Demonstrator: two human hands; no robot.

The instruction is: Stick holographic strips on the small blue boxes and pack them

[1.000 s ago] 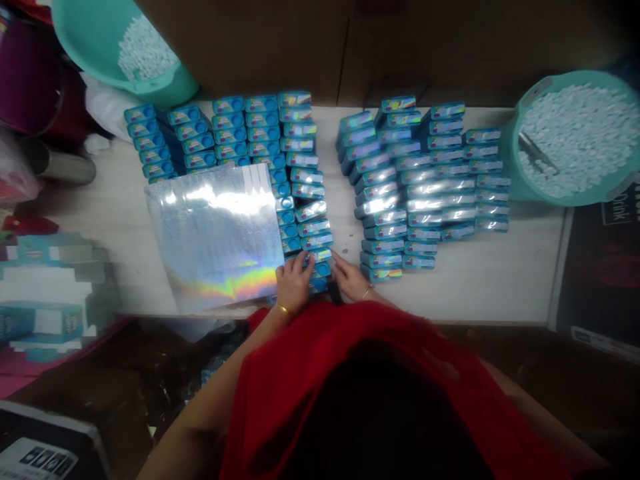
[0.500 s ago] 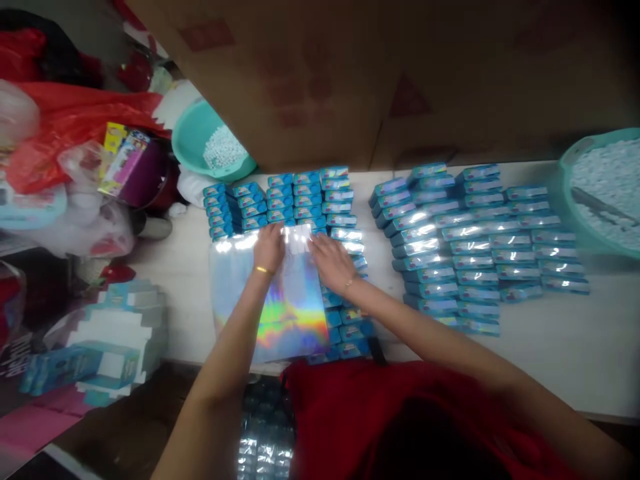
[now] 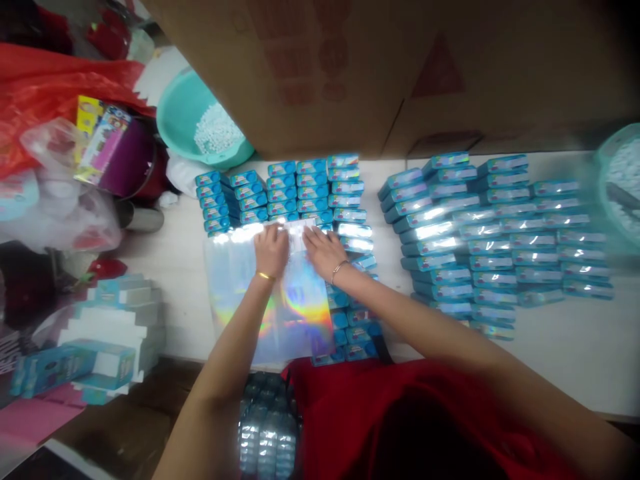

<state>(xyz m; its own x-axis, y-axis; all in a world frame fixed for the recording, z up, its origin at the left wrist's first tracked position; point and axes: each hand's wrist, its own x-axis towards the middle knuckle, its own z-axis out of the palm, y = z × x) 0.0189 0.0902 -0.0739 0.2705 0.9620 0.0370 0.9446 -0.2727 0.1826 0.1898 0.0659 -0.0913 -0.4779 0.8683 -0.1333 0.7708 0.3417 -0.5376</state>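
A shiny rainbow-reflecting sheet [image 3: 245,287] lies on the table in front of me, its far edge reaching the rows of small blue boxes [image 3: 283,182]. My left hand [image 3: 271,252] rests on the upper part of the sheet with its fingers laid forward. Just to the right, my right hand [image 3: 325,252] lies flat, fingers stretched toward the sheet's top edge. Between the fingertips shows a small pale strip [image 3: 296,230]; whether either hand grips it is unclear. More blue boxes [image 3: 356,333] stick out from beneath the sheet's right side.
Many wrapped boxes [image 3: 493,260] stand in rows to the right. Teal basins of white pellets stand at the back left [image 3: 173,123] and far right [image 3: 607,200]. A large cardboard box [image 3: 370,73] walls off the back. Flattened cartons [image 3: 107,327] are stacked at the left.
The view has shifted slightly, so the table goods appear farther right on that side. Both hands stay at the sheet's upper edge, with the right fingers now a little lower and flatter.
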